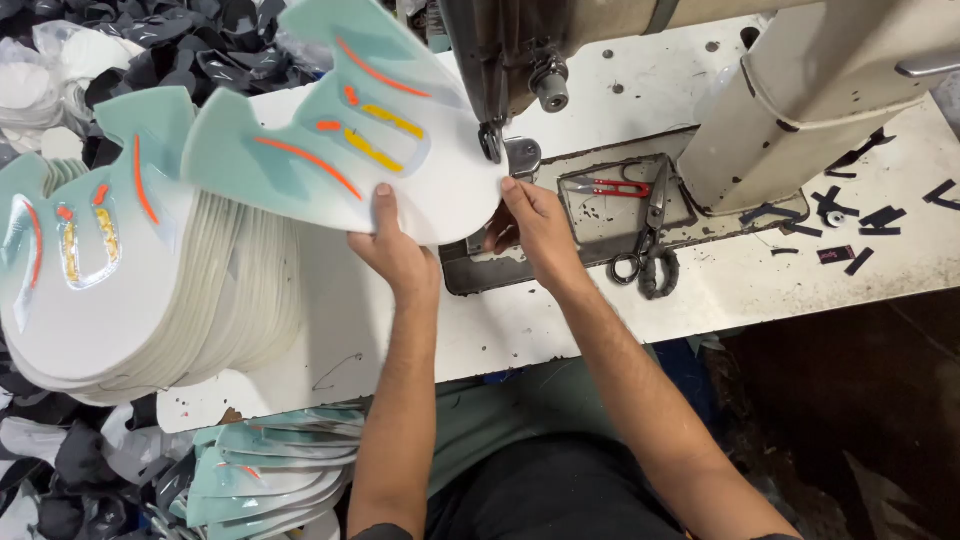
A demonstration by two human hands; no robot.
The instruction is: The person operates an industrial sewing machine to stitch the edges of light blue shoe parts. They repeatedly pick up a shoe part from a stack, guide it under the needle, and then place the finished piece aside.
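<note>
Bare forearms, teal shirt, black trousers

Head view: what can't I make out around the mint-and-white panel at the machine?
- Needle tip: hidden behind the mint-and-white panel.
- Right hand fingertips: tucked under the panel edge.
- Left hand fingers: under the panel, only the thumb shows.
- Sewing machine: top cut off by the frame.

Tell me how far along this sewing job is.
Done: cannot tell; a fanned stack of pieces lies left, more below the table edge. In hand: left hand and right hand hold one mint-and-white piece at the sewing machine's needle. Left: presumably stitching it.
</note>
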